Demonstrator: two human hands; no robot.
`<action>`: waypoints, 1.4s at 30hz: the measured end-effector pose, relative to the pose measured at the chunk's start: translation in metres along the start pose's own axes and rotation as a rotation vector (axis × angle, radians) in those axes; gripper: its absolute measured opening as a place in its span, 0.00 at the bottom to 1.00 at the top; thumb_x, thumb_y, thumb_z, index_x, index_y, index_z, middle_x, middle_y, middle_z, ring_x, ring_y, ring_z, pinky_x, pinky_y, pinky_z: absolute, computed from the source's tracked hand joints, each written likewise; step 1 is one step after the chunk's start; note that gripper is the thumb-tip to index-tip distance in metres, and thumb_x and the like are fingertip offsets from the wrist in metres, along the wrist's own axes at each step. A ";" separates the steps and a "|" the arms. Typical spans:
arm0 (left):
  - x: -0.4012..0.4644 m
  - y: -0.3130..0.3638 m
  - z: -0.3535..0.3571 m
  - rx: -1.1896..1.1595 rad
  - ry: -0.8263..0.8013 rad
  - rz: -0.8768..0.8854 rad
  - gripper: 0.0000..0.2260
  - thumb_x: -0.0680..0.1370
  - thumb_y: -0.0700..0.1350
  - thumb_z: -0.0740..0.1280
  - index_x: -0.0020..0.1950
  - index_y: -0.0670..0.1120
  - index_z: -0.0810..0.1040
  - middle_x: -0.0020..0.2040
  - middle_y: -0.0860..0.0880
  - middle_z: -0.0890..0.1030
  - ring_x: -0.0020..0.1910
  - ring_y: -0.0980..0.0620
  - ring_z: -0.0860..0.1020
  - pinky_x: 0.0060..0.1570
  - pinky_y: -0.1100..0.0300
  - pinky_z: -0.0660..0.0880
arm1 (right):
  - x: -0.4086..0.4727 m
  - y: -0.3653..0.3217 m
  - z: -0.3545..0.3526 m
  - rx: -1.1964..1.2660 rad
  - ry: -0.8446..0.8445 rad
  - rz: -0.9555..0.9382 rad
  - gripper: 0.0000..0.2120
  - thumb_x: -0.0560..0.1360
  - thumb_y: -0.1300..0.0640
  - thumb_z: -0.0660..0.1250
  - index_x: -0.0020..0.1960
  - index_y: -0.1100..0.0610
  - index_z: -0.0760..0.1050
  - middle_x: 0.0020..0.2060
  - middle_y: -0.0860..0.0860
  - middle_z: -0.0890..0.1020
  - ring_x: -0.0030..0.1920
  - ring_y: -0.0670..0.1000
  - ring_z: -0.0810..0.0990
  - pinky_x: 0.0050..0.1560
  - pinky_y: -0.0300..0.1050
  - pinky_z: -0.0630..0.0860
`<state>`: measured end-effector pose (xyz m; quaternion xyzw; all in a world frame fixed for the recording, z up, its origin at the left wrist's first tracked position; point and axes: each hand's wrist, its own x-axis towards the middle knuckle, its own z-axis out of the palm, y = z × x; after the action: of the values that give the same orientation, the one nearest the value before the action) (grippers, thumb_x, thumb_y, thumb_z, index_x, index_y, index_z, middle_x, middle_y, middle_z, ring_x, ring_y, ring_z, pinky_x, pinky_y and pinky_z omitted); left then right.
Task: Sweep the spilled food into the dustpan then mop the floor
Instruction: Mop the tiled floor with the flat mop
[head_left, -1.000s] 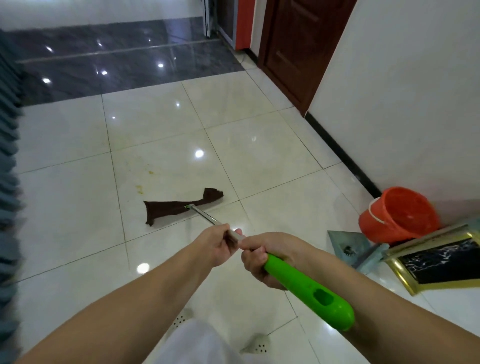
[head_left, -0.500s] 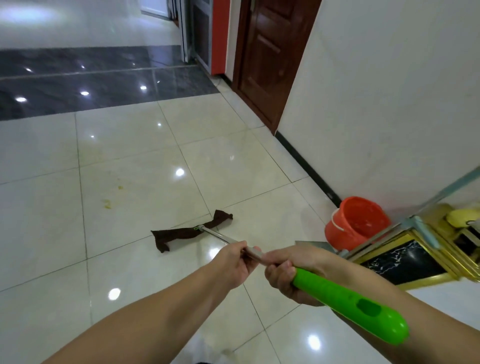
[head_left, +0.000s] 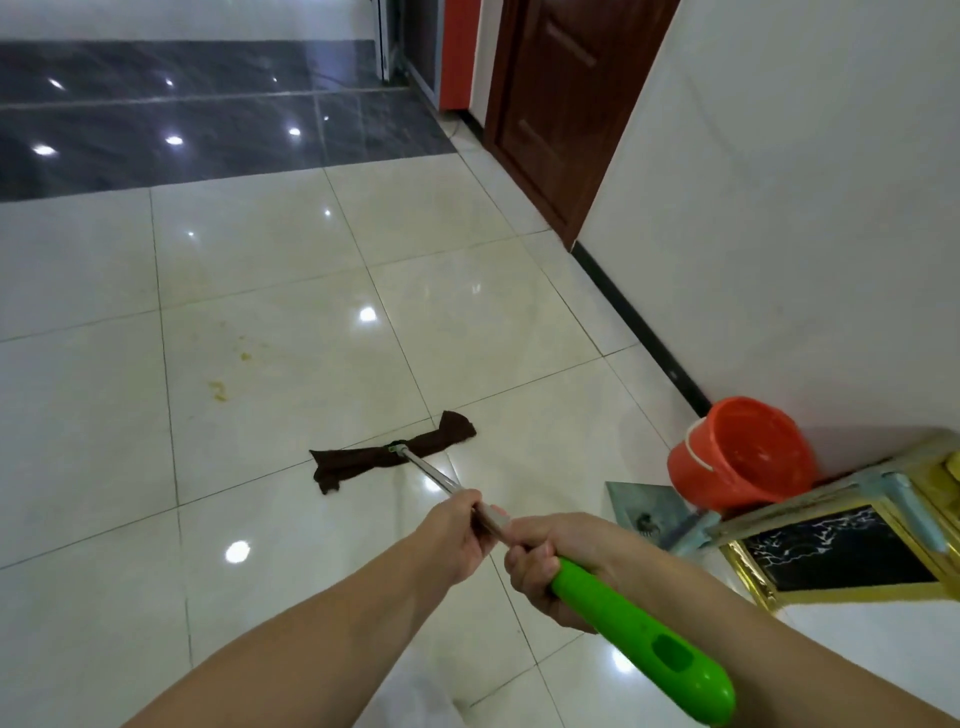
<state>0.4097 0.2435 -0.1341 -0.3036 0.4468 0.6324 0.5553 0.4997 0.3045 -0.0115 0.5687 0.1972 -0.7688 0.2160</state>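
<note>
Mop (head_left: 395, 457) lay flat on the cream floor (head_left: 467, 322), just short of yellowish stains (head_left: 221, 389), well left of an orange bucket (head_left: 743, 452). Left hand (head_left: 457, 530) gripped its metal shaft; right hand (head_left: 545, 561) clasped the green handle.

Hallway fixtures
Right of the fingers, 1 orange bucket (head_left: 743, 452) lies tipped by the wall (head_left: 779, 208); brown door (head_left: 561, 104) beyond.

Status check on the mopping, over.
Left hand and right hand both gripping mop handle. Mop cloth flat on floor, short of yellow stains. Orange bucket off right, path clear.
</note>
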 end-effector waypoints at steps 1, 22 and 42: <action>0.007 0.011 0.001 0.015 0.011 -0.007 0.12 0.80 0.37 0.58 0.37 0.40 0.66 0.18 0.47 0.70 0.27 0.51 0.73 0.21 0.66 0.74 | 0.005 -0.009 0.008 0.002 -0.001 0.010 0.11 0.76 0.62 0.67 0.36 0.61 0.70 0.29 0.50 0.67 0.14 0.43 0.64 0.13 0.30 0.63; 0.068 0.174 0.068 0.043 0.014 -0.042 0.08 0.82 0.42 0.57 0.53 0.38 0.70 0.37 0.43 0.74 0.33 0.49 0.76 0.22 0.64 0.77 | -0.001 -0.188 0.108 -0.055 -0.039 0.012 0.07 0.63 0.62 0.68 0.37 0.63 0.70 0.20 0.52 0.67 0.13 0.43 0.65 0.13 0.29 0.64; 0.123 0.225 0.062 0.182 -0.030 -0.008 0.13 0.84 0.40 0.54 0.67 0.37 0.63 0.41 0.39 0.71 0.36 0.47 0.74 0.51 0.57 0.73 | 0.090 -0.206 0.100 0.039 -0.147 -0.056 0.12 0.61 0.60 0.70 0.42 0.52 0.72 0.30 0.50 0.69 0.14 0.41 0.64 0.13 0.29 0.63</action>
<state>0.1737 0.3559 -0.1649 -0.2443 0.4928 0.5915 0.5896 0.2828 0.4104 -0.0583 0.5091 0.1815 -0.8179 0.1972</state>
